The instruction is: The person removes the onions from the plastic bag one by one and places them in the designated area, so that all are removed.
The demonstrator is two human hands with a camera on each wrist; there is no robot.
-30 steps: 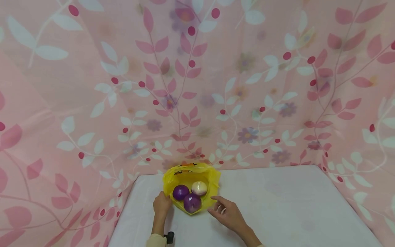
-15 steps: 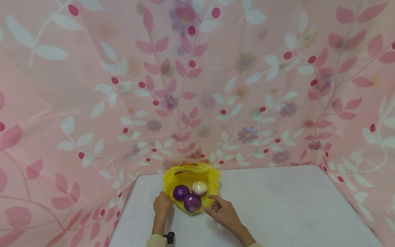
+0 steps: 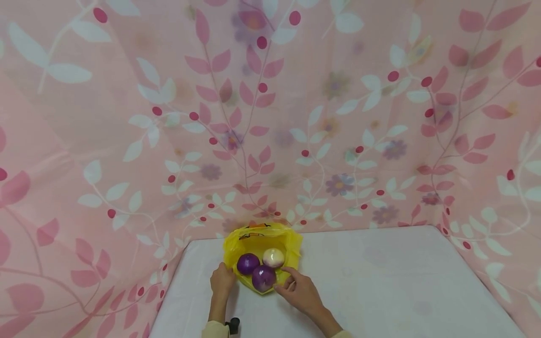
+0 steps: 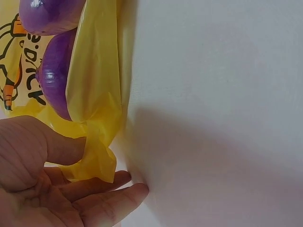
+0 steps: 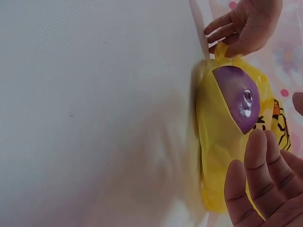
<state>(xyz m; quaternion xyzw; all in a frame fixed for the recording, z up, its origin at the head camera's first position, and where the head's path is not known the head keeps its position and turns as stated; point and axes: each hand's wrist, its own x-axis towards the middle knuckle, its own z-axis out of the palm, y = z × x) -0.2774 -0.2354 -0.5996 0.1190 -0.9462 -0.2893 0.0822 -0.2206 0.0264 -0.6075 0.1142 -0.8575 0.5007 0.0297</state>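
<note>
A yellow plastic bag (image 3: pixel 253 244) lies with its mouth towards me. Inside sit two glossy purple onions, one at the left (image 3: pixel 248 264) and one in front (image 3: pixel 264 278), plus a pale, purple-tinged onion (image 3: pixel 273 257). At the bag's left side my left hand (image 3: pixel 222 280) pinches a gathered fold of plastic between thumb and fingers, plain in the left wrist view. My right hand (image 3: pixel 302 291) is at the bag's front right edge, fingertips close to the front onion. The right wrist view shows its fingers (image 5: pixel 258 156) loosely extended, gripping nothing.
A white-covered table (image 3: pixel 380 281) lies under the bag and reaches far to the right. Pink floral cloth (image 3: pixel 270 141) hangs behind and along both sides. A small black device (image 3: pixel 233 325) is on the left wrist.
My right hand has moved left, over the bag's right edge and nearer to the front onion. The left hand keeps its hold; bag and onions stay nearly in place.
</note>
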